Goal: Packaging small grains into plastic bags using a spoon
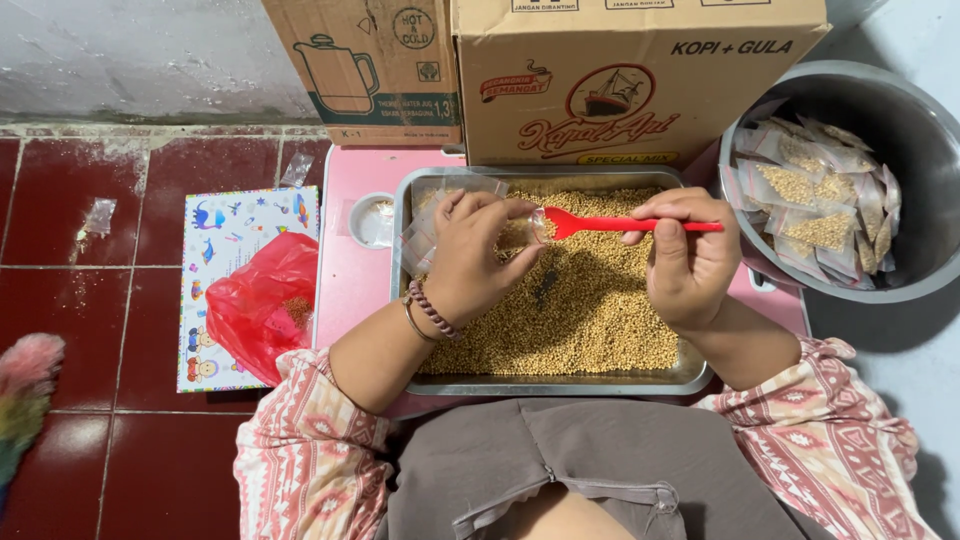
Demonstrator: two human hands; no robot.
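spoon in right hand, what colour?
Red plastic spoon, held in the right hand; clearest in the head view.

2 boxes [640,85], 1 tray [560,383], 1 spoon [620,224], 1 pot [905,130].

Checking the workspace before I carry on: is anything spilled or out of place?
Yes. A dark speck lies among the tan seeds in the metal tray, unlike the rest. A small clear bag lies loose on the red floor tiles, away from the tray.
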